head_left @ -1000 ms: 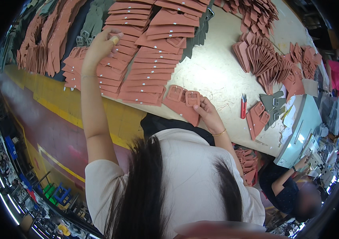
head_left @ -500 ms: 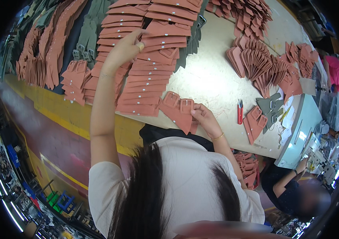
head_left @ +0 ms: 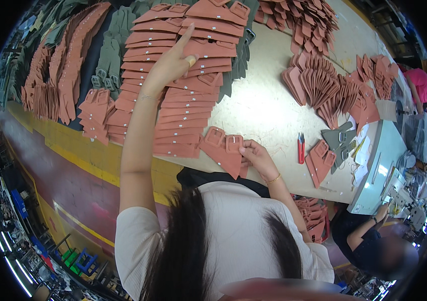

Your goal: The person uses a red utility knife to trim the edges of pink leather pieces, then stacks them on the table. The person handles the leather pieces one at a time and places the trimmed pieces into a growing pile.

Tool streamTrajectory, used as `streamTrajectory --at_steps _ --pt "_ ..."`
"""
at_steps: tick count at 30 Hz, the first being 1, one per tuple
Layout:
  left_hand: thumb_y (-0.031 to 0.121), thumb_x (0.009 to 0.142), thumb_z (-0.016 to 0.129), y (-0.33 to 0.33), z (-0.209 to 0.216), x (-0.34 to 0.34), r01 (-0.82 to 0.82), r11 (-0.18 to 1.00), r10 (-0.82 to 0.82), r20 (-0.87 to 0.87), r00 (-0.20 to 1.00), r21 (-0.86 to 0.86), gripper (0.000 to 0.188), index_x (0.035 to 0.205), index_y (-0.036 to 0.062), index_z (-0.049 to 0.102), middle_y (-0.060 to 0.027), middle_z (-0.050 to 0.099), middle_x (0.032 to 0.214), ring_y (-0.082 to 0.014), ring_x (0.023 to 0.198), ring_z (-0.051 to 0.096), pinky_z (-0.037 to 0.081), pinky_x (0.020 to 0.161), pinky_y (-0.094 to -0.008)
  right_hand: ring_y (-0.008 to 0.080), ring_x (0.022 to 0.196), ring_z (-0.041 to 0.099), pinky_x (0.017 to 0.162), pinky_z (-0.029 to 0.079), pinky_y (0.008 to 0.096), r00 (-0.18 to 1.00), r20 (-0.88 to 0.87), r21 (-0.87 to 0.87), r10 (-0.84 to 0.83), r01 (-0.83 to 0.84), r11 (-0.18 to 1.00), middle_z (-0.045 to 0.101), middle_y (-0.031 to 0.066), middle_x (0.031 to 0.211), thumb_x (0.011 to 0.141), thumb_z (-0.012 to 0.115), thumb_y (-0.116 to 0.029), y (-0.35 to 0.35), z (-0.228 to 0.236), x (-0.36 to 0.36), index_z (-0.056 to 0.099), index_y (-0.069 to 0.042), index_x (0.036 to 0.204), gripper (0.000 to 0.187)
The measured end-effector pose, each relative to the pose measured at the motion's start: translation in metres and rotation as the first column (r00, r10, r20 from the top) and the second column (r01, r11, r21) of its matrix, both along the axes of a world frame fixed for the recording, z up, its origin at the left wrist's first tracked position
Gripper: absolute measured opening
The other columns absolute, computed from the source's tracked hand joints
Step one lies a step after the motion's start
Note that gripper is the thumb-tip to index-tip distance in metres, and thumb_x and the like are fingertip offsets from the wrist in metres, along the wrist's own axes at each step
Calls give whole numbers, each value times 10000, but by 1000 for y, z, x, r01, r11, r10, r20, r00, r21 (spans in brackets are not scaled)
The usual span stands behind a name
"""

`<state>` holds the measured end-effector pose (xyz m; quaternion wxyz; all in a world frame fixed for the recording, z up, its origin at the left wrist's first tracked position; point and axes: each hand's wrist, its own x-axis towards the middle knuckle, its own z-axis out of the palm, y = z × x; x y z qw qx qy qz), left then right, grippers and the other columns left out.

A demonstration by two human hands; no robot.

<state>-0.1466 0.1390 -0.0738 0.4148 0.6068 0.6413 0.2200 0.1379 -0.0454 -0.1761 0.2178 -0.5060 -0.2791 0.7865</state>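
Note:
My left hand (head_left: 174, 63) reaches over the overlapping rows of salmon-coloured buckled fabric tabs (head_left: 188, 109), its index finger stretched toward the far rows and its other fingers bent. It holds nothing I can see. At the table's near edge, my right hand (head_left: 256, 155) pinches the side of a salmon buckled tab (head_left: 225, 156) between thumb and fingers. That tab has two covered square buckles along its top and tapers to a point toward me. Small white labels dot the rows under my left arm.
Red-handled thread snips (head_left: 301, 148) lie right of my right hand, near another salmon tab (head_left: 319, 163) and dark green buckled pieces (head_left: 341, 143). Fanned salmon pieces (head_left: 319, 83) cover the table's right. Green strips (head_left: 109, 55) lie far left. A co-worker's arm (head_left: 366, 233) is at a sewing machine, lower right.
My left hand has moved slightly forward and right, and its index finger now points out straighter. My right hand keeps its pinch on the tab. The whole view has shifted a little.

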Motion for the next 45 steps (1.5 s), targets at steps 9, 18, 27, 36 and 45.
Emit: streamTrajectory --at_steps 9,18,27,36,45 --pt "156 851 540 5 -5 -20 -71 997 73 -44 996 34 809 1554 279 157 -82 558 576 -155 489 513 458 496 -337 87 742 645 656 534 231 998 69 -19 -1 3 1000 661 28 954 963 602 -212 1 -5 0 559 -62 1111 215" --pt "158 863 464 49 -20 -39 -193 979 190 61 980 59 760 1556 206 154 -107 614 588 -165 430 505 451 478 -327 108 735 670 632 547 242 997 81 -31 -17 20 999 674 47 929 966 600 -205 2 -4 0 567 -49 1107 214" --pt "210 866 455 53 -25 -35 -274 961 274 5 962 -28 741 1552 180 176 -107 612 582 -160 436 529 493 537 -333 97 707 669 609 541 227 996 86 -38 -18 22 999 671 24 899 960 610 -216 4 -5 0 577 -70 1088 197" --pt "220 817 518 25 -53 -48 -227 971 236 -189 953 71 804 1544 220 175 -223 677 862 -400 833 646 495 792 -491 86 650 667 562 552 224 997 69 -61 -19 23 998 664 23 891 963 605 -215 7 -7 0 578 -70 1055 174" --pt "230 810 524 -3 -59 -49 -267 962 272 -281 920 58 798 1538 268 198 -195 678 832 -384 830 646 478 811 -478 97 649 667 560 548 230 998 64 -71 -27 31 997 672 23 894 967 597 -212 8 -5 -1 584 -74 1045 159"
